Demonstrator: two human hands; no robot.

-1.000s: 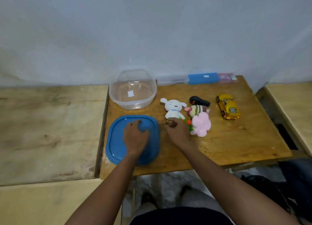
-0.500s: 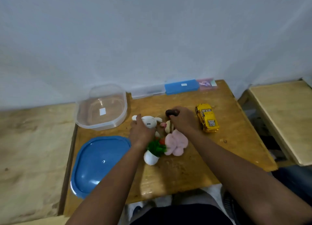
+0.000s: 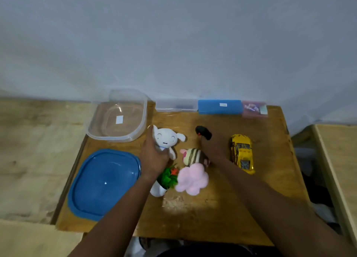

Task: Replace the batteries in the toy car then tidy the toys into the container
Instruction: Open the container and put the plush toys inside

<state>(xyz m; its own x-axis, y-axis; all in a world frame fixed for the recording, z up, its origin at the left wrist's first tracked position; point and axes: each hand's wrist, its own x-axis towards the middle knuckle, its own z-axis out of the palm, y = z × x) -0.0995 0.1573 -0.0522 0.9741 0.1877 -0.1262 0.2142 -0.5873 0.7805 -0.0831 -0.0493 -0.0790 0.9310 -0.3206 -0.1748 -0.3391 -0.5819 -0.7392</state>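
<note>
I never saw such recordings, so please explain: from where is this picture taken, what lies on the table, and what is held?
No machine: each grip is a person's bare hand, filmed by a camera on the person's head, looking down. On the table lie a clear container, its blue lid, a yellow toy car, a striped plush, a pink plush and a toy plant. The left grip holds a white plush. The right grip touches a small black object; whether it holds it is unclear.
</note>
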